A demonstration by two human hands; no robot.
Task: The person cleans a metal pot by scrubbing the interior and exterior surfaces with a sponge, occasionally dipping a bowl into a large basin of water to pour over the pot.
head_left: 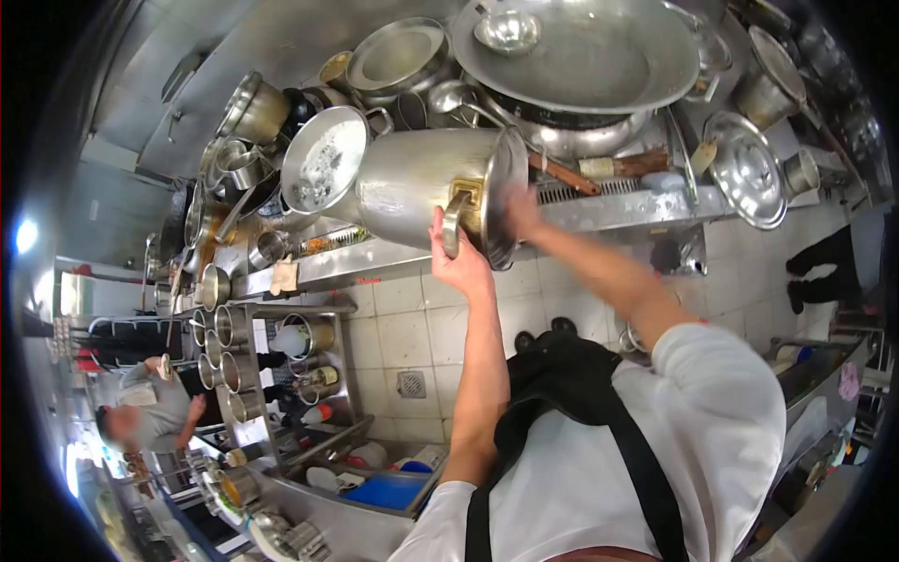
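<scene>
Wide pan (581,51): the largest piece, at 12 o'clock on the crowded shelf, with a small steel bowl (507,30) lying in it.
Stockpot (435,192): a big steel pot tipped on its side at the centre of the view, its rim toward 3 o'clock, held up against the shelf (637,206) edge.
Handling: I judge it heavy, rigid and smooth-walled, so likely slippery if wet; the riveted side handle and the rim look like the surest places to grip.
Left hand (459,253): fingers closed around the pot's side handle, just below 12 o'clock from the forearm.
Right hand (520,211): blurred, pressed at the pot's rim; whether it grips or only lies flat there, I cannot tell.
Round lid (746,170): leans at 2 o'clock on the shelf, well apart from the pot.
Saucepan (323,161): at 10 o'clock, touching the pot's base end.
Other person (154,412): at 8 o'clock, beside a rack of small pots (225,351).
Writing: no brand, label or lettering can be read anywhere.
</scene>
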